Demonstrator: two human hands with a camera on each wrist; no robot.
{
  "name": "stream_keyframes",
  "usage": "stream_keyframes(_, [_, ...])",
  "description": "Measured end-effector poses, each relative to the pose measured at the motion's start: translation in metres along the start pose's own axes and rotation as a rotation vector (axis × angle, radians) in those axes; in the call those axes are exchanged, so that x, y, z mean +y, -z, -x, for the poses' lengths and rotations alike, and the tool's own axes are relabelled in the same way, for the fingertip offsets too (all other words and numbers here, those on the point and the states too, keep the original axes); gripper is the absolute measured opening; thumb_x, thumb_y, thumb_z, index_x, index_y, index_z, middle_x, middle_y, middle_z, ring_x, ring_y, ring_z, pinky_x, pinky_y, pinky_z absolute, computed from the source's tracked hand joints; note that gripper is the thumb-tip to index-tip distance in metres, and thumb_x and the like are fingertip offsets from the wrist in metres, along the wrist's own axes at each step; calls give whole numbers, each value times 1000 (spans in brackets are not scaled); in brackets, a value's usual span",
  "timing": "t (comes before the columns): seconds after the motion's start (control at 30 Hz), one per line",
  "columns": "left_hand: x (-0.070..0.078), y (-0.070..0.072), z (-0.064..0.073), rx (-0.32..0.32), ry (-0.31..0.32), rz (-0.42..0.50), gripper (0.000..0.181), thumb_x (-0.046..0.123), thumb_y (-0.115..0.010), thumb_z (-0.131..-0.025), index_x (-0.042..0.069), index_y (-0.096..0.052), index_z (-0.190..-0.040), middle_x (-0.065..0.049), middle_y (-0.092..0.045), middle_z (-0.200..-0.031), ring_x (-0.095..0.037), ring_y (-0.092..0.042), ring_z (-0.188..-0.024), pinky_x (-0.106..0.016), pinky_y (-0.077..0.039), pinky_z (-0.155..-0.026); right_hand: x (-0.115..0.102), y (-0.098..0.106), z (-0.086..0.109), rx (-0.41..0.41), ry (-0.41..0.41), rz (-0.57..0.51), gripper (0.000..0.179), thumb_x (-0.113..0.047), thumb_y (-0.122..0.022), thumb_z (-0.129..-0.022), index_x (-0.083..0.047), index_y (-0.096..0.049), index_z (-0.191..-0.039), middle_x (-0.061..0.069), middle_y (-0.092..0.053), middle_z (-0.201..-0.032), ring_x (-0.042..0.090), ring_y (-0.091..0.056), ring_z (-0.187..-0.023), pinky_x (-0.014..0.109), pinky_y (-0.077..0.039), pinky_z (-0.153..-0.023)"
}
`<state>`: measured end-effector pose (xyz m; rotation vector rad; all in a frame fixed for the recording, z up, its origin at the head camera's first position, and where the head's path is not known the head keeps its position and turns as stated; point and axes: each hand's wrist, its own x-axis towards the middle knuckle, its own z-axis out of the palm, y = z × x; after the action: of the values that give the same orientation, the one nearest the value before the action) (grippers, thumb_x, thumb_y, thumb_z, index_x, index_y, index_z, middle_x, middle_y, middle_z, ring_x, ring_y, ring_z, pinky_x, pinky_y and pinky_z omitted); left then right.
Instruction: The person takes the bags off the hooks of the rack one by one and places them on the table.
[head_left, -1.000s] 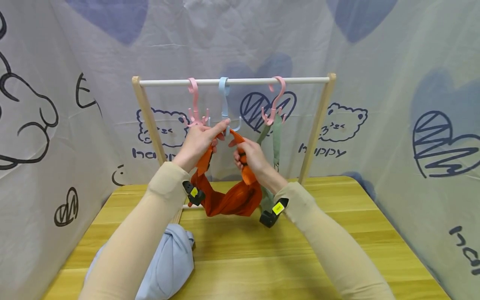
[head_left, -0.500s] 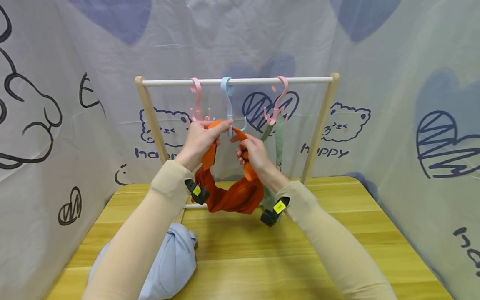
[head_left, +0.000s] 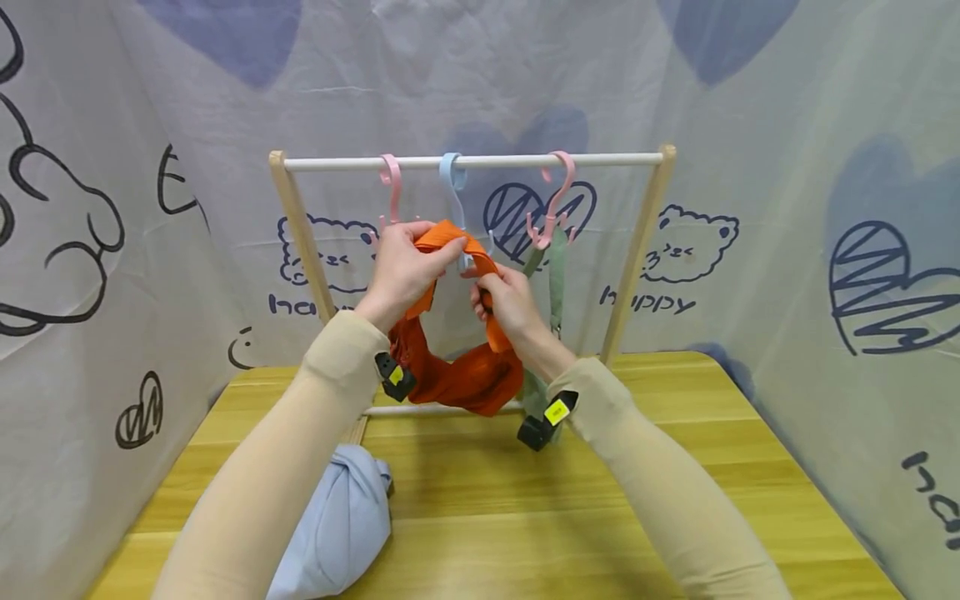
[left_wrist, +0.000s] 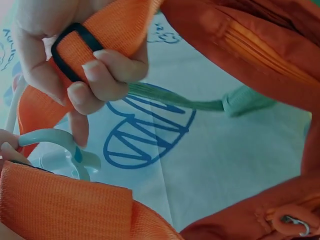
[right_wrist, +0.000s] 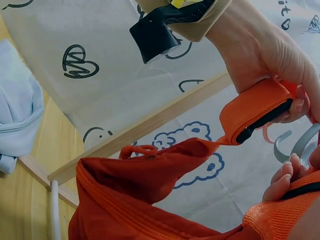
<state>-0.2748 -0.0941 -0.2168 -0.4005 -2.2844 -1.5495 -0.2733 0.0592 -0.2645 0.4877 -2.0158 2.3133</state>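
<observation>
Both of a person's hands grip the bright orange strap (head_left: 450, 235) of a red-orange bag (head_left: 472, 379): the left hand (head_left: 397, 271) pinches it, and the right hand (head_left: 512, 310) curls around it near a black buckle (left_wrist: 77, 52). The bag hangs below the hands, above a wooden table (head_left: 600, 500). The strap arches in front of a light-blue hook (head_left: 452, 179) on a rack's white bar (head_left: 330, 165); whether it rests on a prong is unclear. A green strap (head_left: 557, 283) hangs from the pink hook (head_left: 561, 187) at right.
</observation>
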Motion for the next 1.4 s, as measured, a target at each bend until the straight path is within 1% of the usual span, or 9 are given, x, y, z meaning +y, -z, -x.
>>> stream_keyframes(0.13, [1,-1,2,13,-70,-49,29,22,-73,-92,1,-74,-112,-15,-70,-97,-14,-56,-70,-18,-47,-60,0,1,0,-10,9,34,31,-3,-40,-98,11,-60,-116,-4,-50,-64,7,-43,-52,17,-39,-52])
stream_keyframes(0.23, [1,-2,4,26,-125,-87,27,20,-73,-93,1,-75,-112,-16,-73,-103,-18,-57,-78,-19,-47,-62,-1,2,1,-15,31,82,32,-3,-40,-98,11,-60,-117,-4,-49,-64,7,-43,-52,17,-38,-52])
stream_keyframes(0.43, [0,-4,7,65,-234,-173,25,18,-74,-91,3,-75,-111,-16,-74,-103,-24,-62,-84,-25,-51,-69,-2,2,2,-24,74,149,32,-2,-40,-97,12,-60,-118,-5,-48,-62,6,-42,-53,18,-37,-52])
stream_keyframes(0.57, [-1,-5,10,87,-302,-215,24,16,-74,-91,3,-75,-110,-15,-75,-101,-26,-64,-83,-29,-50,-70,-3,3,3,-39,109,209,33,-2,-39,-96,6,-61,-120,-4,-49,-63,9,-43,-55,20,-38,-54])
stream_keyframes(0.67, [-1,-6,12,96,-332,-221,24,16,-74,-90,3,-75,-110,-16,-75,-101,-27,-65,-82,-31,-51,-71,-4,4,5,-57,138,255,34,-3,-38,-97,3,-61,-121,-3,-50,-65,10,-44,-56,22,-39,-55])
stream_keyframes(0.9, [-2,-7,17,114,-348,-168,24,16,-76,-90,2,-76,-109,-16,-75,-100,-26,-65,-82,-29,-52,-72,-3,6,9,-83,212,264,32,1,-36,-97,8,-60,-118,-1,-49,-65,12,-44,-56,22,-39,-56])
stream_keyframes(1.1, [-4,-6,23,115,-374,-130,25,19,-78,-89,2,-76,-106,-16,-76,-97,-23,-63,-76,-23,-47,-65,-1,8,14,-87,253,269,31,1,-37,-96,7,-60,-117,0,-50,-67,13,-46,-58,24,-41,-58])
stream_keyframes(1.23, [-7,-5,29,88,-343,-108,26,20,-78,-89,1,-76,-106,-17,-75,-97,-21,-59,-81,-22,-47,-64,3,13,19,-103,238,301,29,0,-39,-98,5,-61,-116,4,-56,-72,14,-50,-61,25,-46,-61])
stream_keyframes(1.4, [-9,-4,38,35,-303,-75,25,20,-76,-90,3,-76,-108,-16,-75,-98,-22,-59,-78,-22,-50,-62,11,22,29,-160,223,347,27,-4,-43,-101,3,-62,-119,20,-64,-83,19,-61,-70,24,-54,-67])
